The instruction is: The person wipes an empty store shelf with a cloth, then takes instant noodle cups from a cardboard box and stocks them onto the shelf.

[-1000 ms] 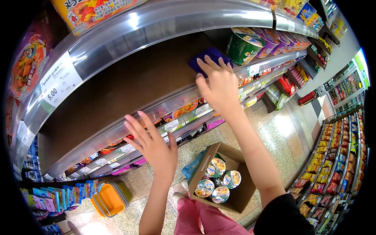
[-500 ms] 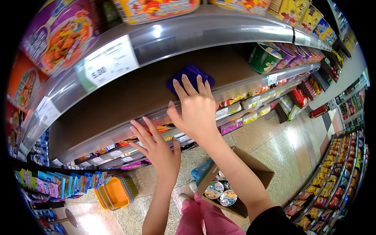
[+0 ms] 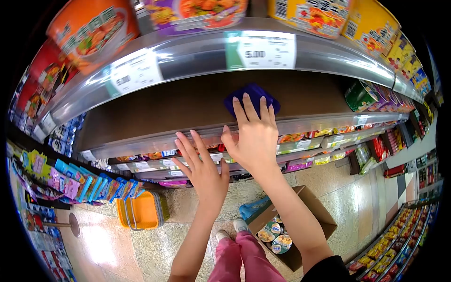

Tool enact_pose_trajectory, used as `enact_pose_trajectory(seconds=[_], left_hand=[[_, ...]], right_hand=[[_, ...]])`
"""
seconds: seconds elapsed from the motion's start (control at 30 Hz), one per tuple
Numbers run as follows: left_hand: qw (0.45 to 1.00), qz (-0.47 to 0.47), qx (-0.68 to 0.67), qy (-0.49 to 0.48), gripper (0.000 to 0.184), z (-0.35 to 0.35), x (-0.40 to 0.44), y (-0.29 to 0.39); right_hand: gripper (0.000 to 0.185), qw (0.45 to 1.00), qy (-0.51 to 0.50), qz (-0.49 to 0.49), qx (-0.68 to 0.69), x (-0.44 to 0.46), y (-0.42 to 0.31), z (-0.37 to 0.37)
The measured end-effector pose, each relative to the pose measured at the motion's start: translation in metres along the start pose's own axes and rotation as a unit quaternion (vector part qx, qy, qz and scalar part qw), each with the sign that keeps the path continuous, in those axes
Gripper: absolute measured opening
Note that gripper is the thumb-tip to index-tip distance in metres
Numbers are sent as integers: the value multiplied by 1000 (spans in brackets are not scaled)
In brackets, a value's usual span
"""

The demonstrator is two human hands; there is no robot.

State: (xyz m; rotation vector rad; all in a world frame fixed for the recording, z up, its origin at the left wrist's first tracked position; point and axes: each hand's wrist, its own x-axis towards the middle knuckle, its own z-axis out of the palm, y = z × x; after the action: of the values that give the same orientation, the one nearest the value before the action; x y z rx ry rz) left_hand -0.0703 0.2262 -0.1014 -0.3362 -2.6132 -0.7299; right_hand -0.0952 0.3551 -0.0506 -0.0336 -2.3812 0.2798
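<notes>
On the brown shelf (image 3: 164,105), a folded dark purple cloth (image 3: 253,96) lies under the fingertips of my right hand (image 3: 253,134). The fingers of that hand are stretched out and press on the cloth from above. My left hand (image 3: 204,169) is spread at the clear front edge of the shelf, to the left of my right hand, with nothing in it. Its fingertips touch or nearly touch the edge strip. A green cup (image 3: 361,96) stands at the right end of the same shelf, beside a row of purple cups (image 3: 383,96).
Above, an upper shelf edge with price tags (image 3: 260,50) carries noodle tubs (image 3: 96,30). Below on the floor are an open carton (image 3: 307,211) with several cups (image 3: 282,243), a blue bag (image 3: 253,207) and an orange basket (image 3: 143,209). Hanging snack packets (image 3: 101,185) are at the left.
The view has turned and shifted left along the shelf. My right hand has slid the cloth leftward over the shelf, away from the green cup. My left hand remains at the front edge.
</notes>
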Motion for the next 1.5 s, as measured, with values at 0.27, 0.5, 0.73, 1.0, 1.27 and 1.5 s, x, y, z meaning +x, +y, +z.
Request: enact_pose_trajectory(seconds=[0.27, 0.5, 0.73, 1.0, 1.27, 1.5], left_hand=[[999, -18, 14, 25, 98, -20, 6, -48], [997, -54, 25, 51, 99, -42, 9, -97], [992, -101, 45, 63, 99, -68, 4, -143], [984, -147, 58, 78, 100, -94, -2, -179], [978, -183, 47, 84, 102, -116, -13, -208], [975, -202, 39, 84, 101, -136, -25, -226]], right_hand=[[61, 999, -11, -47, 22, 7, -52, 22], [62, 992, -26, -102, 75, 16, -107, 50], [62, 979, -52, -156, 119, 27, -169, 80], [62, 966, -68, -206, 139, 39, -224, 107], [64, 943, -96, -263, 179, 55, -273, 137], [59, 918, -131, -304, 220, 73, -325, 164]])
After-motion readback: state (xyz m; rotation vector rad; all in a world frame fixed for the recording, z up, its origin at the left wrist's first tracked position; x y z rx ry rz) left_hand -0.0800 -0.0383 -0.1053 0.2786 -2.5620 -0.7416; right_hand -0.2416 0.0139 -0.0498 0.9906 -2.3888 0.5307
